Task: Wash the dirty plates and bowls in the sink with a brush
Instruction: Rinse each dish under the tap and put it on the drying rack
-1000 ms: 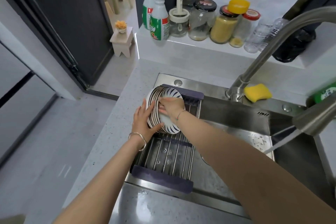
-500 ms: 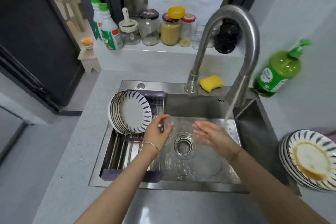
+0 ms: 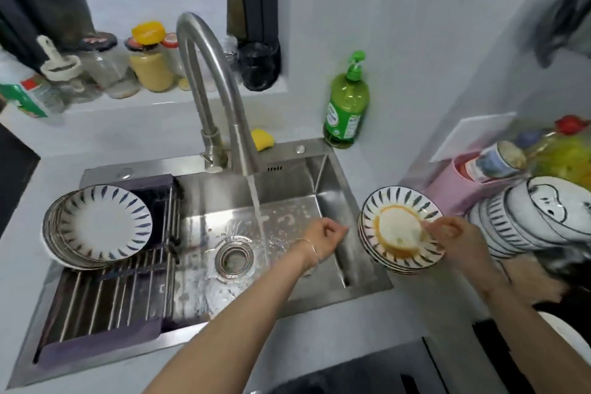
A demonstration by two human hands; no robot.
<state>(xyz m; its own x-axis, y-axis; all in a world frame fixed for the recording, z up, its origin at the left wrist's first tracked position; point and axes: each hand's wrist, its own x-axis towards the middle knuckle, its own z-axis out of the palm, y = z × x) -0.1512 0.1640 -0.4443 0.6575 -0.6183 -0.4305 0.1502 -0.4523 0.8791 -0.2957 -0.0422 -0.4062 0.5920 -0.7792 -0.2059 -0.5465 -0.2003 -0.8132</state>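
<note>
Right grip (image 3: 454, 238) pinches the right rim of the top plate (image 3: 399, 230), fingers curled over its edge. That plate is smeared orange-yellow around its middle and tops the dirty stack (image 3: 396, 268), which sits on the table (image 3: 112, 141) at the right rim of the sink (image 3: 284, 153). Left grip (image 3: 326, 233) hangs over the sink's right side with its fingers loosely curled. It holds nothing and is just left of the stack, not touching it.

Water (image 3: 258, 217) runs from the tap (image 3: 208, 73) onto the sink floor, beside the drain (image 3: 235, 257). A rack (image 3: 112, 307) spans the sink's left part, and clean plates (image 3: 99, 227) lean on edge at its far end. A yellow sponge (image 3: 263, 139) lies on the sink's back rim behind the tap, with a green soap bottle (image 3: 347, 105) standing just to its right. Stacked bowls (image 3: 537, 221) stand right of the dirty stack. Jars (image 3: 150, 67) line the sill (image 3: 160, 99) behind the tap.
</note>
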